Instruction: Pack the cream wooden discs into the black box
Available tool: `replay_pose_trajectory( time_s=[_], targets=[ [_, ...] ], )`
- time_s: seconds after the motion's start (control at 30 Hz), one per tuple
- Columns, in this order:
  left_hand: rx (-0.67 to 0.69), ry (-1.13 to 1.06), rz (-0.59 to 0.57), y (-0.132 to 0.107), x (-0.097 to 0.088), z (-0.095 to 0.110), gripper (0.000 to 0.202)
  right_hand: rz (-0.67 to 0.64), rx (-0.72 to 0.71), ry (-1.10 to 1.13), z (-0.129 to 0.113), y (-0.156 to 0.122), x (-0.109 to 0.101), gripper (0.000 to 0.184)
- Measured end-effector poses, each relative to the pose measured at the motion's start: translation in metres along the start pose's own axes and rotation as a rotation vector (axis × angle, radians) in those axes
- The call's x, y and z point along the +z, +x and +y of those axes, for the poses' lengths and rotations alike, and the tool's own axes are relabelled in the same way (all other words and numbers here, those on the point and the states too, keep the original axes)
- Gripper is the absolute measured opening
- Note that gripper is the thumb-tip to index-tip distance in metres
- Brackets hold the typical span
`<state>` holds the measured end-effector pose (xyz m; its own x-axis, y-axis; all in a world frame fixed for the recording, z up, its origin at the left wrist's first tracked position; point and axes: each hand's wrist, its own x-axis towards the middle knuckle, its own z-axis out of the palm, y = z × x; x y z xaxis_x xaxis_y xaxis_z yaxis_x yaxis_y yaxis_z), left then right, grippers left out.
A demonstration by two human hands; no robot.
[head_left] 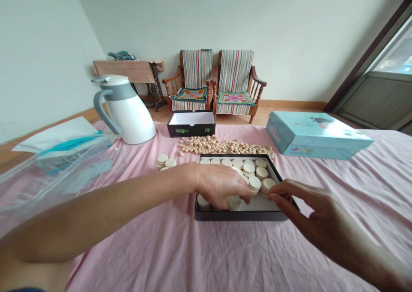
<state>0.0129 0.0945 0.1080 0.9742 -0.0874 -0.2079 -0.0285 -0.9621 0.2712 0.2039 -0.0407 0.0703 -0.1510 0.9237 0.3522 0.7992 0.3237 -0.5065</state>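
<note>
Pale discs (254,184) look matt, smooth and wood-like, in an open box (238,216) of smooth black card by appearance. Covering cloth (180,253) is matt, soft and creased; jug (133,118) reads as smooth plastic with a soft sheen. Blue box (317,142) appears to be glossy coated card, clear wrapping (19,177) shiny thin plastic, chairs (259,81) varnished wood.
</note>
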Motion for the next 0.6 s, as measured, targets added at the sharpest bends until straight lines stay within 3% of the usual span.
replay_pose_trajectory(
  time_s=[0.13,0.3,0.4,0.6],
  targets=[
    [-0.022,-0.119,0.213,-0.024,-0.010,0.004,0.032,-0.224,-0.020,-0.039,-0.007,0.015,0.005,0.023],
    [-0.228,-0.152,0.507,-0.058,-0.003,0.017,0.025,-0.615,-0.110,-0.094,-0.013,0.041,0.004,0.027],
    [-0.410,-0.178,0.605,-0.079,0.009,0.026,0.024,-0.648,-0.193,-0.061,-0.013,0.053,0.005,0.029],
    [-0.705,-0.185,0.711,-0.119,0.033,0.040,0.025,-0.742,-0.135,0.017,-0.011,0.061,0.014,0.037]
  ],
)
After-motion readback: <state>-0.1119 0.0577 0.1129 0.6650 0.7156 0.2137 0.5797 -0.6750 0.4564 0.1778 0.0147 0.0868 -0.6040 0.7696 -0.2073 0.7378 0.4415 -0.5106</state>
